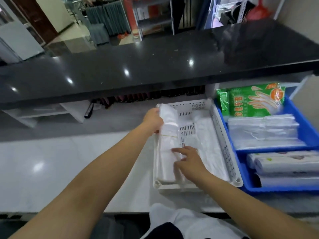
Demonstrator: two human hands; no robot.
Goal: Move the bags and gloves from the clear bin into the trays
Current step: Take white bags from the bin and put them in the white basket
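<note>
White plastic slotted tray [222,135] gets a clear bag bundle [168,135]; left hand [152,120] grips its top, right hand's [189,163] straight fingers seem to flatten it.

Glossy black counter [155,69]; perforated white plastic tray [222,135]; clear plastic bags [168,135]

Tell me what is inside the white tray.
The white tray holds a banded bundle of clear bags along its left wall and white bags on the right. Whatever lies beneath them is covered.
</note>
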